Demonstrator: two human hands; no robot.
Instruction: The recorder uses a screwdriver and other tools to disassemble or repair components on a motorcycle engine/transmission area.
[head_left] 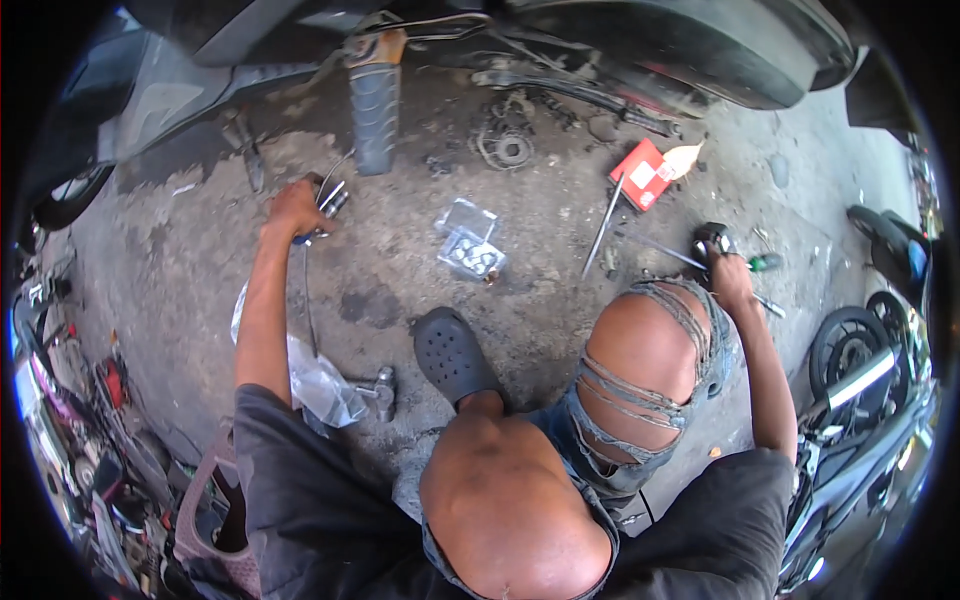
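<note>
At the left, my left hand [294, 210] is closed on a silver-and-dark metal part [330, 205] with a thin cable. On the right, beside my bent knee, my right hand [727, 270] is closed on a dark-and-chrome metal object [716, 238], its shape partly hidden, near a green screwdriver handle [764, 262]. Clear plastic packs of small parts [470, 250] lie between my hands. A red box [642, 170] and a thin metal rod [602, 228] lie at the upper right.
A motorbike body [700, 55] and grey upright tube [375, 120] are ahead. A ring-shaped part [512, 150], long bar [570, 95] and pliers [245, 150] lie beneath. A plastic bag [325, 380] and hammer [385, 395] lie left of my sandalled foot. Motorbikes line both sides.
</note>
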